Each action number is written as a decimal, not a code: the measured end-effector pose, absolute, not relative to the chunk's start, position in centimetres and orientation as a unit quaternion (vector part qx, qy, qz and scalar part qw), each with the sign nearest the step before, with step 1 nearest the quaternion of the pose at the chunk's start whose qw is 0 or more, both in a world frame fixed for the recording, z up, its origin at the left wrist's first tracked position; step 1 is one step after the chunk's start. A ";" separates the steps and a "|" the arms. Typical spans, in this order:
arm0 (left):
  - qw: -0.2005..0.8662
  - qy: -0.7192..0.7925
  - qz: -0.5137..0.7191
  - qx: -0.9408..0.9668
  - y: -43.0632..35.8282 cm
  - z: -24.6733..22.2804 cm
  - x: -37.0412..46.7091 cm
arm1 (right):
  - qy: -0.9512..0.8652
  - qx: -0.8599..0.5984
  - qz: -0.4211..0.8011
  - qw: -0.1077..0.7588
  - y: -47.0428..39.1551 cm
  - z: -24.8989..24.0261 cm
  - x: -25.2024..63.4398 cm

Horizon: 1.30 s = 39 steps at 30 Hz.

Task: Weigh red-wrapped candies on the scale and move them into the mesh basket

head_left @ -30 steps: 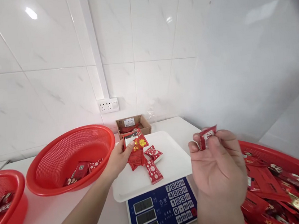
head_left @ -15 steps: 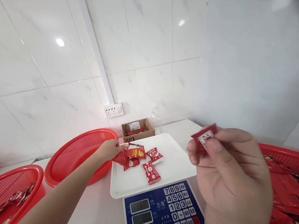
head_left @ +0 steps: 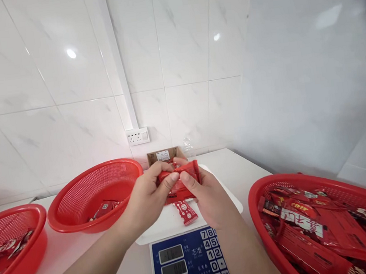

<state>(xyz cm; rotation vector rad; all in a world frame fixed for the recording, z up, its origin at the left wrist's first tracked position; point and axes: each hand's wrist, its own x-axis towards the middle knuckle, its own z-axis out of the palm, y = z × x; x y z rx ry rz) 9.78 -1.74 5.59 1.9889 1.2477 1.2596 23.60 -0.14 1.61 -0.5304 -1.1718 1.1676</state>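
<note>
Over the scale's white tray (head_left: 232, 195), my left hand (head_left: 149, 199) and my right hand (head_left: 212, 195) meet on a shiny red packet (head_left: 192, 169). Both thumbs press its near side, and the fingers curl behind it. My hands cover much of the packet, so its contents do not show. Just below them, a small red snack packet (head_left: 186, 212) with white round prints lies on the tray. The scale's blue panel (head_left: 197, 255) is in front, with its right side behind my right forearm.
At right stands a red basket (head_left: 257, 216) full of red packets. Another red basket (head_left: 61, 209) at left holds a few, and a third basket (head_left: 39, 212) is cut off by the left edge. A cardboard box (head_left: 152, 158) and a clear bottle (head_left: 188, 146) stand by the wall.
My left hand has lifted from the packets on the tray. My right hand, which held a small red packet at the right, has moved left, and both now grip one red packet.
</note>
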 end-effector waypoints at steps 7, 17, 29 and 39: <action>0.169 0.535 0.387 0.732 -0.1 1.7 7.3 | -0.385 -0.263 0.353 0.811 -1.1 2.5 24.3; 0.077 0.577 0.154 0.799 -2.4 -3.1 5.8 | -0.378 -0.206 0.316 0.845 -2.2 3.3 25.0; 0.083 0.563 0.135 0.811 -2.3 -2.5 6.8 | -0.384 -0.209 0.313 0.843 -2.3 3.4 25.5; 0.102 0.540 0.187 0.814 0.3 -3.5 9.3 | -0.396 -0.197 0.315 0.840 -1.9 3.1 25.4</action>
